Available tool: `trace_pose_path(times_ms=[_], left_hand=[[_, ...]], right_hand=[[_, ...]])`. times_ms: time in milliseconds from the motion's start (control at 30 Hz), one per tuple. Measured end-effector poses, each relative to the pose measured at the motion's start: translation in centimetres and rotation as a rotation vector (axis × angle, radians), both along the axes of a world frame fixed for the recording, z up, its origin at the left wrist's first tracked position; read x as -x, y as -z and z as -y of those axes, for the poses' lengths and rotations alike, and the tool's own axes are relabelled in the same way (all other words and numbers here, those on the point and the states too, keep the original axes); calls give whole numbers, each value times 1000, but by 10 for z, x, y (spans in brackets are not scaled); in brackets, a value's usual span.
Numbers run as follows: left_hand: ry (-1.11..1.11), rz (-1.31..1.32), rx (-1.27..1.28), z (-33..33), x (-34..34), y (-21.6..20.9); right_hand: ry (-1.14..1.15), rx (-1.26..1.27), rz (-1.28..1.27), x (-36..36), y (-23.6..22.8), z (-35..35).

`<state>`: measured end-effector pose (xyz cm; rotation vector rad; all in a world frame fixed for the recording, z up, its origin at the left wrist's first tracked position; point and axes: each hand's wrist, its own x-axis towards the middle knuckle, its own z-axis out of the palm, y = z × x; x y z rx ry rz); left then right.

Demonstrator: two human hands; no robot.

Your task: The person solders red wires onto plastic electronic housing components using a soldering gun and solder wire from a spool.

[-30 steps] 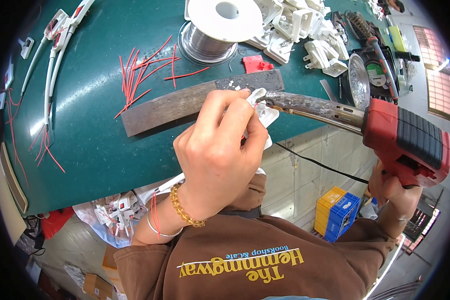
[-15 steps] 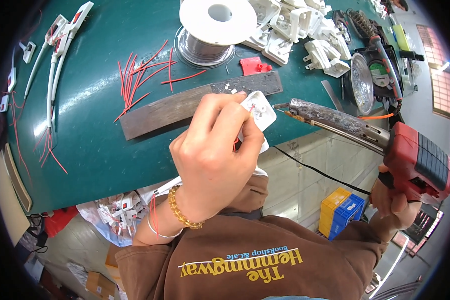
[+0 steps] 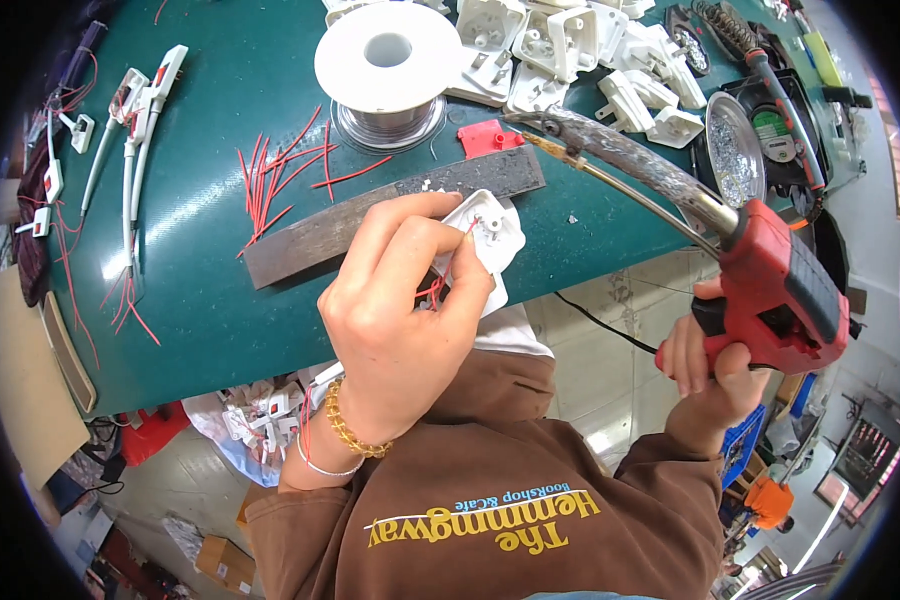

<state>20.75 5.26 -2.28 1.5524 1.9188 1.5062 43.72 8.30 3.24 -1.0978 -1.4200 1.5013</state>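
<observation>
My left hand (image 3: pixel 400 290) pinches a white plug housing (image 3: pixel 498 235) near the front edge of the bench. Thin red wires (image 3: pixel 432 291) show between the fingers, and one reaches into the open housing. A white cable runs down beside my left wrist. My right hand (image 3: pixel 710 360) grips the red and black handle of a soldering gun (image 3: pixel 775 290). Its metal barrel slants up to the left, and the tip is above the housing, apart from it, close to a small red block (image 3: pixel 490 138). Below the block lies a dark flat metal bar (image 3: pixel 320 232), with small white bits on it.
A spool of solder wire (image 3: pixel 388 105) stands behind the bar, beside loose red wires (image 3: pixel 270 185). White plug housings (image 3: pixel 550 50) are heaped at the back. Wired white cables (image 3: pixel 140 140) lie at left. A round metal dish (image 3: pixel 735 150) sits at right, near another soldering iron (image 3: pixel 782 110).
The soldering gun's tip has moved up and left, away from beside the housing to above it. My left hand, still holding the housing, has shifted slightly left. The whole view has turned a little.
</observation>
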Motion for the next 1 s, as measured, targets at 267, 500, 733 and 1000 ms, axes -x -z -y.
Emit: trace_pose_path(times_ms=[267, 500, 733, 1000], left_hand=[[6, -107, 91, 8, 5, -7], [325, 298, 228, 36, 46, -14], [286, 413, 210, 22, 27, -17], [102, 169, 124, 5, 7, -9]], right_hand=[[-54, -70, -111, 0, 15, 0], [59, 12, -163, -7, 17, 11], [-66, -44, -185, -8, 22, 13], [-34, -12, -163, -15, 14, 28]])
